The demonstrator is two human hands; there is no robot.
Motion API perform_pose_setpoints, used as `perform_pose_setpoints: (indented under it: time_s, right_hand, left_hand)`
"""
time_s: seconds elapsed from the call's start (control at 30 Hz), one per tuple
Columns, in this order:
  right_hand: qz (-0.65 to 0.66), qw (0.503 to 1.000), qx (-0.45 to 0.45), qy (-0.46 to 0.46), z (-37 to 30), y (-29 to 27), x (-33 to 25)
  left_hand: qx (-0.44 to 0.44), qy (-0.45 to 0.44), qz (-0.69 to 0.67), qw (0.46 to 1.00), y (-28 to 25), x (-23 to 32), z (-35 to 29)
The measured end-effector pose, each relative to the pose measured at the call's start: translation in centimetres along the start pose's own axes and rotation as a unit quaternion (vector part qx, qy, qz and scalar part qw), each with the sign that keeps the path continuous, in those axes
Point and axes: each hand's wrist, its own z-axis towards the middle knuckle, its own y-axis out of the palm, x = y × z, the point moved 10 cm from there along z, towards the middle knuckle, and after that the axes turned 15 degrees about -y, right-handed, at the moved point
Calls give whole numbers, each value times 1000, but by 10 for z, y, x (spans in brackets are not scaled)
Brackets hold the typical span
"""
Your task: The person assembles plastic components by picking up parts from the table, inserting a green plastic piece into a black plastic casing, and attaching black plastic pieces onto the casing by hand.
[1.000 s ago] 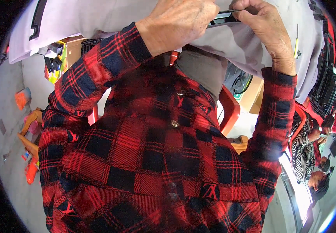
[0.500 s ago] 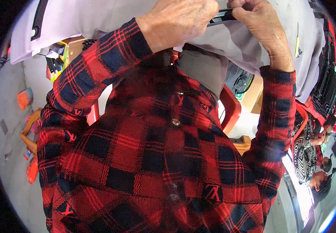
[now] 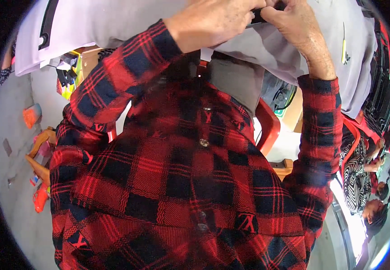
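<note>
At the top edge, both my hands are drawn together over a table draped in pale grey cloth (image 3: 109, 22). Between them is a dark, narrow plastic piece (image 3: 257, 19), mostly covered by fingers and cut off by the frame. My left hand (image 3: 215, 22) is closed, its fingertips bunched at the piece's left end. From the right, my right hand (image 3: 296, 27) pinches the same piece between thumb and curled fingers. A similar long black strip with a rounded, holed end (image 3: 48, 27) lies on the cloth at the far left.
A thin tool with a yellow handle (image 3: 344, 50) lies on the cloth to the right. Many black parts (image 3: 383, 99) are piled beyond it. A red chair (image 3: 268, 126) is beside me. An orange cup-like object (image 3: 32, 115) stands on the left floor. Another person (image 3: 375, 213) sits at the far right.
My left hand has shifted slightly right and my right hand slightly left and up, bringing them closer together. Less of the dark piece shows between them.
</note>
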Motion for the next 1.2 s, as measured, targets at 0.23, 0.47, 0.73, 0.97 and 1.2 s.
perform_pose_setpoints:
  time_s: [0.23,0.47,0.73,0.97,1.2]
  right_hand:
    - [-54,999,9,-4,3,-1,-2]
    - [-61,998,7,1,3,0,-8]
    - [-59,998,0,-13,4,-1,-7]
    - [-98,995,12,-29,4,-2,-14]
    - [59,998,-32,-11,1,2,-4]
  left_hand:
    - [57,-68,-43,995,7,-10,11]
    - [29,-129,-128,983,9,-21,9]
    - [40,-110,-108,987,9,-18,9]
    - [53,-99,-121,986,9,-17,8]
    - [42,-95,-111,988,10,-14,9]
